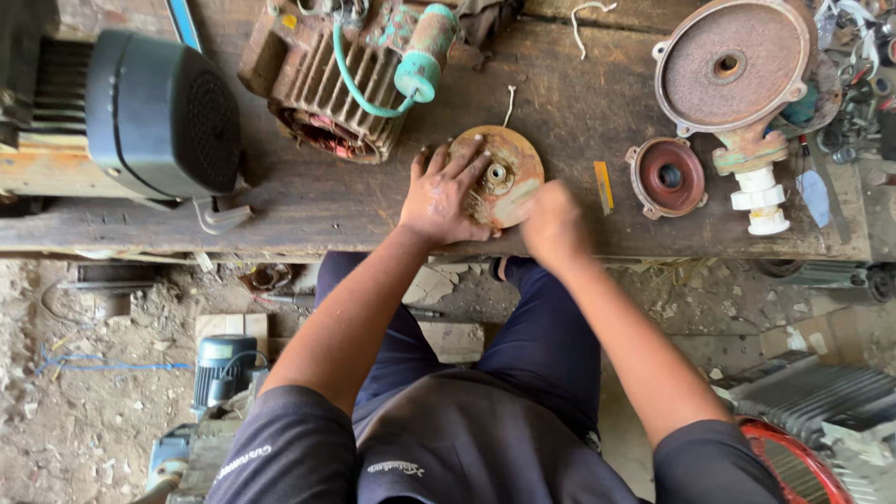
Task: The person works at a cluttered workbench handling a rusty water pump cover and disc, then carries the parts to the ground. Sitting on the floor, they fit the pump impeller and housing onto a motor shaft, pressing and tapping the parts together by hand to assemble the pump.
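the left hand (441, 194) lies flat with fingers spread on a rusty round disc (498, 175), pressing it to the wooden workbench (308, 201) near the front edge. the right hand (553, 220), blurred, is curled closed at the disc's four o'clock edge; what it grips cannot be told. a small reddish housing (666, 176) sits at three o'clock, a finned motor body (327, 79) at ten o'clock, a large rusty cover (731, 65) at two o'clock

No packages, labels, signs or screens show here (only bare workshop metal parts).
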